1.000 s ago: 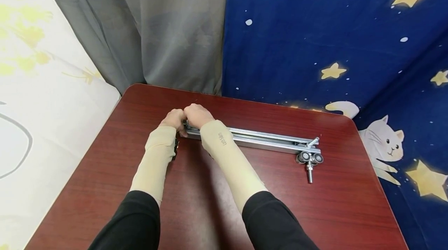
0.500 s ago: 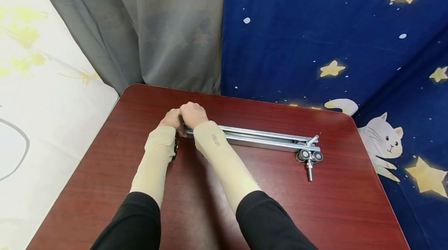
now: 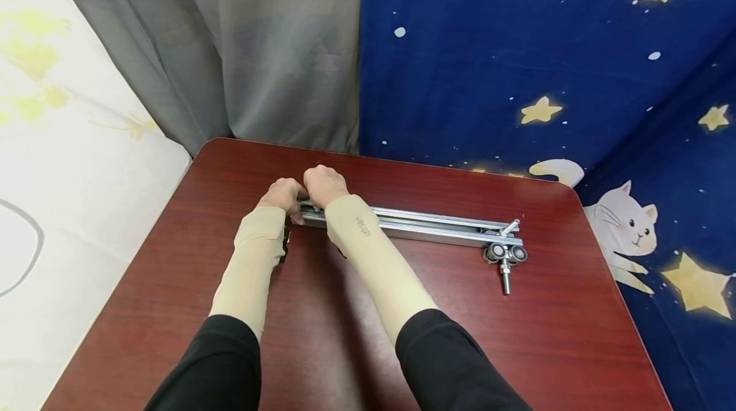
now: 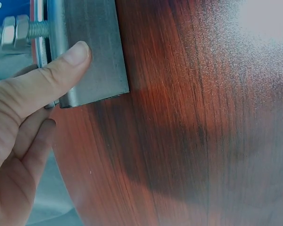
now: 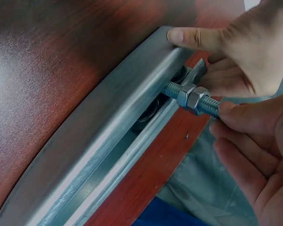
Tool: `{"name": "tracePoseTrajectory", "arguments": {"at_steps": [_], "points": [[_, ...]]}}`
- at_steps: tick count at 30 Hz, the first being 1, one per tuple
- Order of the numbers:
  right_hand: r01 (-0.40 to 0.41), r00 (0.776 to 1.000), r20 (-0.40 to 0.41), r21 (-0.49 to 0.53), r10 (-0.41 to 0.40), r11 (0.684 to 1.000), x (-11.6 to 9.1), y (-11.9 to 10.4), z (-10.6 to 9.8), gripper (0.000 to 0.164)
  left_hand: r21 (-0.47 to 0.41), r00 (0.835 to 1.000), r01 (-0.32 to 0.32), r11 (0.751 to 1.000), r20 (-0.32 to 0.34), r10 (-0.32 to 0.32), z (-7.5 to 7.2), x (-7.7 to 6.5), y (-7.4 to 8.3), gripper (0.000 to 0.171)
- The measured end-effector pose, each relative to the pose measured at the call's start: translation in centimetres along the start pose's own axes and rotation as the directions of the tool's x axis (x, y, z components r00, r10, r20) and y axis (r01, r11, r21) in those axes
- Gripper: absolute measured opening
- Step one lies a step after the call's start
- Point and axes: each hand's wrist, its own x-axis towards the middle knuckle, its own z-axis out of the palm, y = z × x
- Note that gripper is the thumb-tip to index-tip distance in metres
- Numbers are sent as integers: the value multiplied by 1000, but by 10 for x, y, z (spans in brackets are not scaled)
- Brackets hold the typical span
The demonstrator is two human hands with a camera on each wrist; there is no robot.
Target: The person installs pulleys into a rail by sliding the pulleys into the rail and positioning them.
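A long steel channel rail point(image 3: 437, 227) lies across the table, its slot facing up. My left hand point(image 3: 283, 195) grips the rail's left end, with the thumb point(image 4: 68, 59) flat on the side wall and the fingers partly hidden behind it. Inside the slot near that end sits a roller trolley, mostly hidden; its threaded bolt point(image 5: 171, 89) with two nuts point(image 5: 192, 96) sticks up out of the rail. My right hand point(image 3: 326, 186) pinches the tip of this bolt between thumb and fingers, as the right wrist view shows.
A second roller trolley point(image 3: 506, 255) with its bolt rests against the rail's right end, and another bolt point(image 3: 509, 227) stands out of the slot there. The reddish-brown table point(image 3: 552, 334) ends at a grey curtain point(image 3: 287, 66) and a blue starry cloth point(image 3: 460, 78).
My right hand first shifted slightly left toward the left hand, then back to the right along the rail. The left hand keeps its hold, and the head view has turned slightly.
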Motion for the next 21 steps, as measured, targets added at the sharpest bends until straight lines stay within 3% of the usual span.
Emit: {"name": "tracePoseTrajectory", "arguments": {"at_steps": [4, 13, 21], "points": [[-5, 1000, 21, 15, 5, 1000, -2, 7, 0, 13, -11, 1000, 26, 1000, 14, -25, 1, 0, 1, 65], [61, 998, 11, 10, -61, 998, -10, 25, -2, 16, 9, 1000, -7, 1000, 0, 7, 3, 2, 1, 62], [86, 996, 4, 67, -86, 994, -18, 40, -5, 19, 0, 1000, -13, 1000, 3, 13, 2, -2, 0, 62]]}}
